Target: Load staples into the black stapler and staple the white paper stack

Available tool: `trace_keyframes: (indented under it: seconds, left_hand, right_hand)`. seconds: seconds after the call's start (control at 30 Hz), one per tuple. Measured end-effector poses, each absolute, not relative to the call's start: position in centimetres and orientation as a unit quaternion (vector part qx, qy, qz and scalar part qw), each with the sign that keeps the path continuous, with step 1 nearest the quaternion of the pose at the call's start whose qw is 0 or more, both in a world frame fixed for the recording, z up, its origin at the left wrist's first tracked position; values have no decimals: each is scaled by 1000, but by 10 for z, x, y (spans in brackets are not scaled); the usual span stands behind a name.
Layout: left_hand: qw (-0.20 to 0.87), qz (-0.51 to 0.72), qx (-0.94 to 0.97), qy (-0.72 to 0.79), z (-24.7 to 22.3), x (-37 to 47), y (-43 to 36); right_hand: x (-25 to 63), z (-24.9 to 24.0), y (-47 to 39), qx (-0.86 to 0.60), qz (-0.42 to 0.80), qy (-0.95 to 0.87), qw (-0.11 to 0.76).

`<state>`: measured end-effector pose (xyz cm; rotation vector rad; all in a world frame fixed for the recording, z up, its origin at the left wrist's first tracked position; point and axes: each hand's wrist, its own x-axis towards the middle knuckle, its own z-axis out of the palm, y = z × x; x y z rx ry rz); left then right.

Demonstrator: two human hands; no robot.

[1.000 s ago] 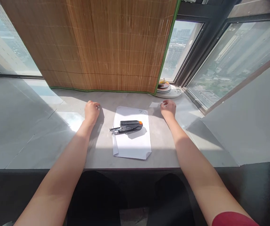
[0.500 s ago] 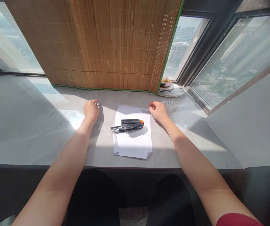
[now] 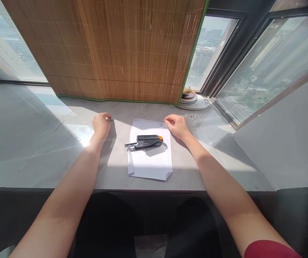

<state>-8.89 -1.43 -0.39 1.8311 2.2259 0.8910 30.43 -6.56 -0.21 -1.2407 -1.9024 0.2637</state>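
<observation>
A black stapler point(image 3: 150, 141) with an orange button lies on white paper point(image 3: 150, 165) on the ledge. A metal part sticks out from its left end, past the paper's left edge. The paper has folded lower corners and grey marks near its upper right. Left of it, my left hand point(image 3: 101, 125) is closed in a pinch on a small metallic piece point(image 3: 112, 119), perhaps staples. By the paper's upper right corner is my right hand point(image 3: 178, 125), thumb and fingers pressed together. Whatever it pinches, if anything, is too small to make out.
Small metal bits point(image 3: 192, 116) lie right of my right hand. Stacked plates point(image 3: 194, 102) stand by the window corner. A bamboo blind point(image 3: 116, 53) hangs along the back of the pale ledge point(image 3: 48, 161). The ledge's dark front edge runs close to my knees.
My right hand's fingertips have shifted left, over the paper's upper right corner. More of the metallic piece shows at my left fingertips. The stapler and paper lie as before.
</observation>
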Motion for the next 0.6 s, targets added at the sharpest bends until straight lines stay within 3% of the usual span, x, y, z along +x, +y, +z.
trace_keyframes:
  seconds: [0.6]
  left_hand:
    - [37,253,675,692,-20,-81,-3]
  right_hand:
    - [283,15,-90,-358,230,-825,373]
